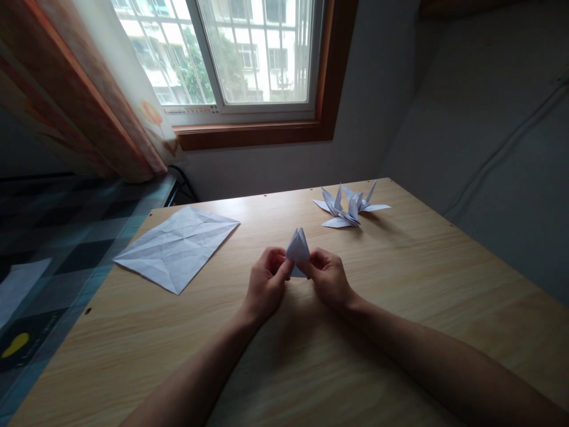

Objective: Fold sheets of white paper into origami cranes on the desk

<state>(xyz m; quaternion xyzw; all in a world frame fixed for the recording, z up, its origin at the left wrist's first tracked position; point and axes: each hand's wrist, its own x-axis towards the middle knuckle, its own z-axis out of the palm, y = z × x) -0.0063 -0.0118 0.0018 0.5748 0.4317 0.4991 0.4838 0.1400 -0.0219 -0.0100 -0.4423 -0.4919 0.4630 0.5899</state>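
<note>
Over the middle of a light wooden table, both my hands hold a small folded piece of white paper with its point upward. My left hand pinches its left lower edge with closed fingers. My right hand pinches the right lower edge the same way. The lower part of the paper is hidden behind my fingers.
A creased, unfolded white paper sheet lies flat at the table's left. Two finished folded paper figures stand at the far right of the table. A window and curtain are behind; a checked bed cover lies left of the table.
</note>
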